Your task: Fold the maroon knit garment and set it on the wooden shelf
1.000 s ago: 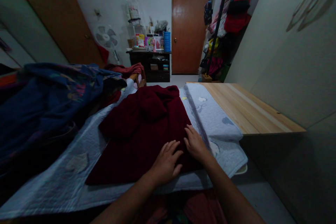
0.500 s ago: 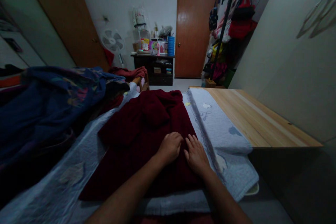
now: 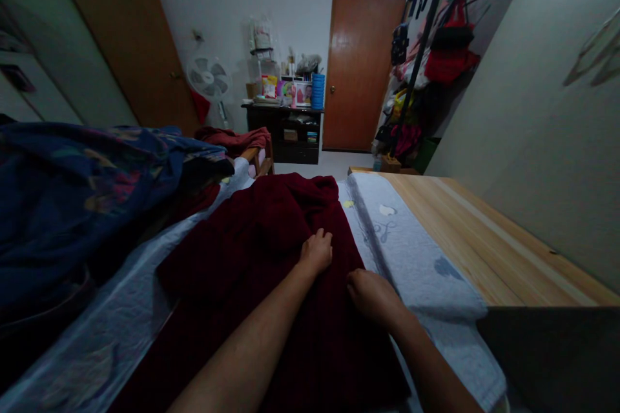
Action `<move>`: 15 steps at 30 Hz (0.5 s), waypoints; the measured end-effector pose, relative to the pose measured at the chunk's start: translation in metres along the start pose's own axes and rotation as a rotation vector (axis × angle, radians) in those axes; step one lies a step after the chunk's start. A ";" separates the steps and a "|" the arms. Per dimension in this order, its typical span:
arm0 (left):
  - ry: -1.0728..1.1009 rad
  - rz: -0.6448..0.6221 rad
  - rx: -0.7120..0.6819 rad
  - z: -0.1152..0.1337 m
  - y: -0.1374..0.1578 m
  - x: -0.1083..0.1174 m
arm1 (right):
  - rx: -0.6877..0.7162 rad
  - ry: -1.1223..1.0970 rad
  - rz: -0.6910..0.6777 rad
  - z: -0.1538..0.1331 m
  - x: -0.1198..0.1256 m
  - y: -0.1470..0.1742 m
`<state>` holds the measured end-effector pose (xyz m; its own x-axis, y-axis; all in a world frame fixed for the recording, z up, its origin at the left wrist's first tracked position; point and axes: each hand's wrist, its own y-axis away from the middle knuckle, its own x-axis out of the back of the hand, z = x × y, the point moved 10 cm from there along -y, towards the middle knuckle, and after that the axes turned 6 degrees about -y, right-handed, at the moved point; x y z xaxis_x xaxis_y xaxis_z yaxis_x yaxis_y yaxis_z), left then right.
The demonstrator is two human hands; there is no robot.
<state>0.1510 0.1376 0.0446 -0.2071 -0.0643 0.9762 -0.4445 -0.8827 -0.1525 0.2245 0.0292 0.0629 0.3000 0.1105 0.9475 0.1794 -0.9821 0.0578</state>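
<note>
A maroon garment lies spread over the bed, with thick folds bunched at its far end. On its upper middle rests my left hand, its fingers curled into the cloth. My right hand is closed at the garment's right edge, nearer to me and lower than the left. The fingertips of the right hand are tucked under and partly hidden. Pale blue bedding with a leaf and bird-like pattern lies beneath and to the right of the garment.
A heap of clothes with a blue patterned cloth lies on the left. Bare wooden boards run along the right beside the wall. Farther off are a white fan, a dark cabinet, a door and hanging bags.
My left hand has reached slightly farther up the garment. The right hand's fingers went from spread flat to curled at the edge. The view has tilted and moved a little.
</note>
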 end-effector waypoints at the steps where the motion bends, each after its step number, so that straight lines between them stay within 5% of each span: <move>1: 0.001 0.003 0.006 0.000 -0.002 -0.002 | -0.008 0.008 -0.040 0.001 0.004 -0.014; 4: 0.011 0.029 0.019 -0.001 -0.002 -0.006 | 0.013 -0.008 -0.067 0.001 0.018 -0.065; 9: 0.172 0.086 0.090 -0.014 0.001 -0.006 | -0.109 -0.147 0.128 0.019 0.037 -0.151; 15: 0.526 0.166 0.214 -0.040 0.002 0.000 | -0.211 -0.229 0.306 0.044 0.019 -0.204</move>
<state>0.1154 0.1548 0.0379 -0.6872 -0.0187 0.7263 -0.1947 -0.9583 -0.2090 0.2346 0.2378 0.0550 0.5138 -0.1829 0.8382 -0.1381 -0.9819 -0.1297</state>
